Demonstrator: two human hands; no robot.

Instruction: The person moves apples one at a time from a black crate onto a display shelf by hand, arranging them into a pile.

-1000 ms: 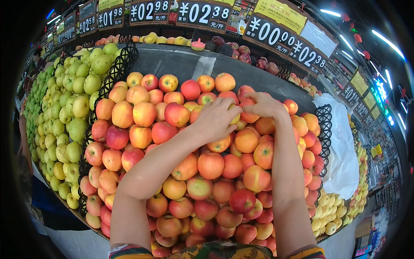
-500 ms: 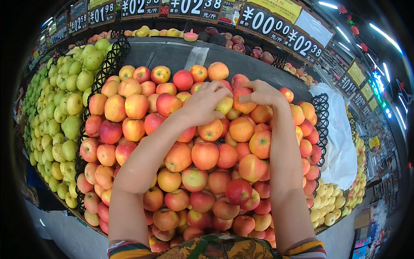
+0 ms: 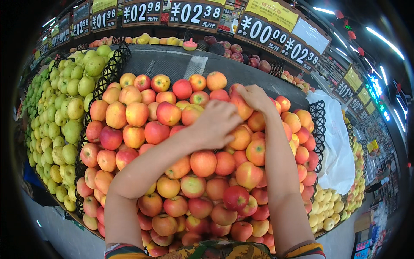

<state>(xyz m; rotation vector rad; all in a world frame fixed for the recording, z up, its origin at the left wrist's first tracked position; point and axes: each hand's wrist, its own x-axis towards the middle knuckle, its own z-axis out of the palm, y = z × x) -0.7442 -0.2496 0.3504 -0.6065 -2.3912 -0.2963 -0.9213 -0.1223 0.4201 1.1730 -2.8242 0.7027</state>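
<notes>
Red-and-yellow apples [image 3: 203, 163] lie heaped across the middle of a sloped display. My left hand [image 3: 219, 123] is over the upper part of the heap, back of the hand up, fingers curled down and smeared by motion. Whether it holds an apple is hidden. A little farther off and to the right, my right hand [image 3: 257, 99] has its fingers closed around an orange-red apple [image 3: 241, 107] at the heap's far edge. Just left of that apple sits a red apple [image 3: 220, 95] in the back row.
A black lattice divider [image 3: 103, 82] separates green pears [image 3: 64, 116] on the left. Another lattice divider [image 3: 318, 134] and white plastic sheeting [image 3: 338, 146] border the right, with pale yellow fruit [image 3: 325, 207] below. A dark mat [image 3: 164, 64] and price signs [image 3: 196, 15] lie beyond.
My left hand has come nearer and slightly down, away from the right hand. The right hand has shifted slightly left, and its apple appears tilted. The view has shifted a little.
</notes>
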